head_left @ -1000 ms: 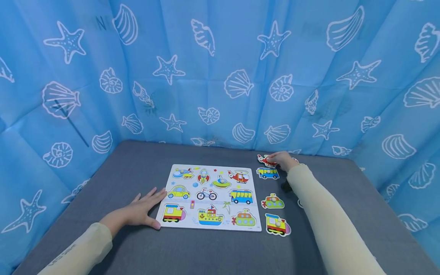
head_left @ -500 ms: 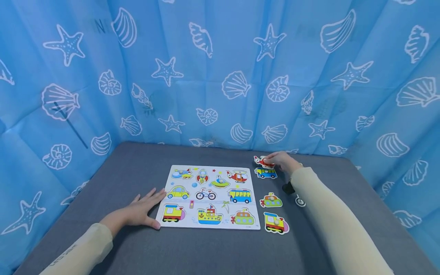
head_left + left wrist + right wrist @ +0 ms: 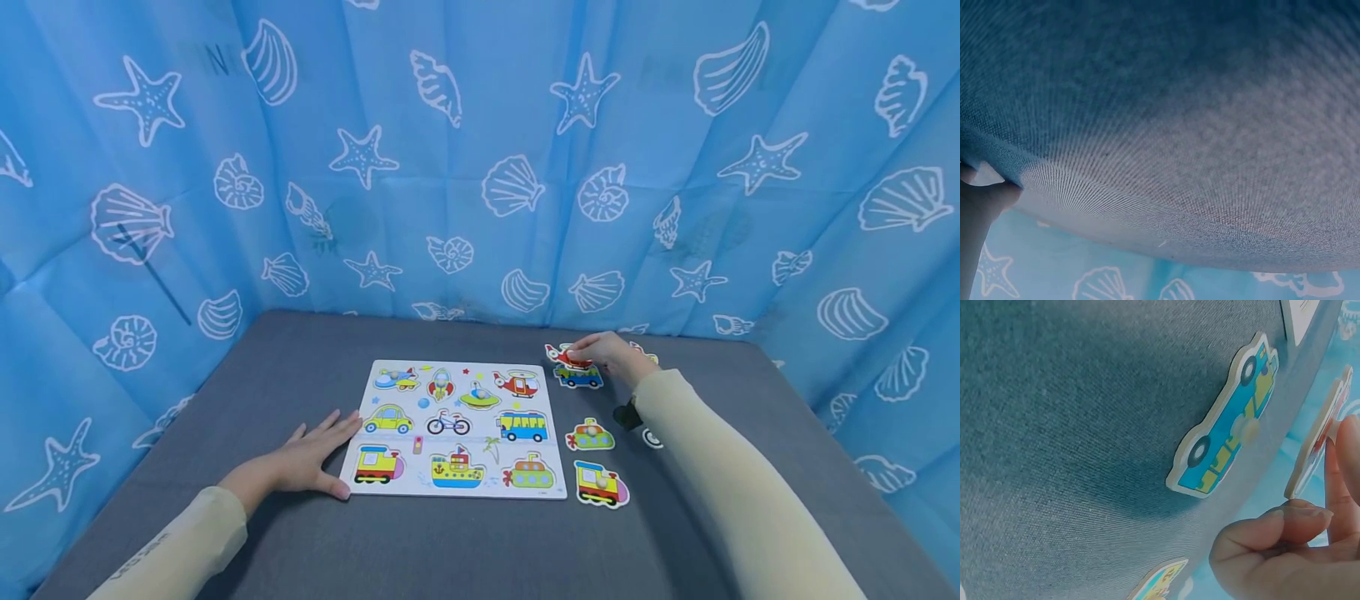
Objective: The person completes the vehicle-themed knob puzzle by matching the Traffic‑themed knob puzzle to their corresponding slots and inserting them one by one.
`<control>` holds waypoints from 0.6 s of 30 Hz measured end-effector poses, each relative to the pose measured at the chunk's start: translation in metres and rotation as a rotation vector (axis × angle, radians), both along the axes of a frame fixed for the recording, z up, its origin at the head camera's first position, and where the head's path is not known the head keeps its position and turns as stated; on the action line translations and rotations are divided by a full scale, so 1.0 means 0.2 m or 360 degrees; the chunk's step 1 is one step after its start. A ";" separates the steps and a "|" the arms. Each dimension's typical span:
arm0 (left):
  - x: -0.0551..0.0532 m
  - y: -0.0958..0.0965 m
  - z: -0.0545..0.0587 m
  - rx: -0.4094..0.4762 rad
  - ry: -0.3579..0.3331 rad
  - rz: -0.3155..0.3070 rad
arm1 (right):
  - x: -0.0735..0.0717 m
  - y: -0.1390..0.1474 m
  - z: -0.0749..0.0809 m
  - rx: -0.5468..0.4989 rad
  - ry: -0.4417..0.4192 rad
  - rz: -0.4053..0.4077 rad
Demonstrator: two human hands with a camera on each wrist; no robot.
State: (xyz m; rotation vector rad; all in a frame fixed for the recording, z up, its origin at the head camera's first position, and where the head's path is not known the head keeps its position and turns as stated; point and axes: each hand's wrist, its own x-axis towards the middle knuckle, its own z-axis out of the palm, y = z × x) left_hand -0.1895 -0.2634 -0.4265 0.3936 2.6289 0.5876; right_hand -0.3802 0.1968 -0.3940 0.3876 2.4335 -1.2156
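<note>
My right hand (image 3: 617, 357) pinches a red helicopter puzzle piece (image 3: 561, 357) by its knob. The right wrist view shows that helicopter piece (image 3: 1315, 440) lifted off the table and seen nearly edge-on. Just below it, a blue bus piece (image 3: 579, 380) lies on the table, partly covered by the helicopter in the head view. My left hand (image 3: 311, 457) rests with fingers spread at the left edge of a white puzzle board (image 3: 483, 427). The board has vehicle pictures, including a helicopter at its upper right. Only fingertips of the left hand (image 3: 991, 199) show in the left wrist view.
Right of the board lie a submarine piece (image 3: 590, 435) and a train piece (image 3: 602, 485). Another piece (image 3: 652, 439) with a wheel is partly hidden by the right forearm, and one more (image 3: 645, 352) lies behind the right hand. A blue shell-print curtain (image 3: 450, 208) surrounds the grey table (image 3: 450, 550).
My right hand has carried the helicopter piece slightly left, toward the board, so that it now overlaps the bus piece in the head view. My left hand stays at the board's edge.
</note>
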 end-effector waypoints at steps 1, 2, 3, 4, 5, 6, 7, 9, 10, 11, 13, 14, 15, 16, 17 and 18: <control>0.00 0.00 0.00 0.0000 -0.0001 0.0000 | 0.01 0.00 0.01 -0.0002 0.0007 0.0017; 0.00 0.00 0.00 -0.0001 -0.0002 0.0000 | 0.02 -0.01 0.01 -0.0008 0.0012 0.0024; 0.00 0.00 0.00 -0.0001 -0.0002 -0.0001 | 0.03 -0.01 0.02 -0.0017 0.0015 0.0023; 0.00 0.00 0.00 0.0001 -0.0001 -0.0003 | 0.04 -0.02 0.02 -0.0020 0.0023 0.0029; 0.00 0.00 0.00 0.0003 0.0000 -0.0003 | 0.05 -0.02 0.03 -0.0024 0.0030 0.0039; 0.00 0.00 0.00 0.0006 0.0001 -0.0003 | 0.06 -0.03 0.03 -0.0029 0.0034 0.0047; 0.00 0.00 0.00 0.0001 0.0002 0.0000 | 0.07 -0.04 0.04 -0.0032 0.0037 0.0056; 0.00 0.00 0.00 0.0000 0.0003 0.0000 | 0.08 -0.05 0.04 -0.0038 0.0032 0.0062; 0.00 0.00 -0.01 -0.0003 0.0004 -0.0001 | 0.09 -0.06 0.04 -0.0035 0.0034 0.0070; 0.00 0.00 -0.01 -0.0008 0.0006 0.0000 | 0.09 -0.07 0.03 -0.0034 0.0039 0.0077; 0.00 0.00 -0.01 -0.0017 0.0010 0.0000 | 0.10 -0.08 0.02 -0.0024 0.0049 0.0086; 0.00 0.00 -0.01 -0.0022 0.0010 -0.0001 | 0.10 -0.08 0.02 -0.0015 0.0053 0.0085; 0.00 0.00 -0.01 -0.0026 0.0010 -0.0001 | 0.10 -0.09 0.01 -0.0007 0.0060 0.0088; 0.00 0.00 -0.01 -0.0029 0.0010 -0.0001 | 0.10 -0.09 0.01 -0.0005 0.0064 0.0089; 0.00 0.00 -0.01 -0.0028 0.0008 -0.0001 | 0.10 -0.09 0.00 0.0001 0.0067 0.0092; 0.00 0.01 -0.01 -0.0027 0.0007 -0.0001 | 0.10 -0.10 0.00 0.0006 0.0067 0.0093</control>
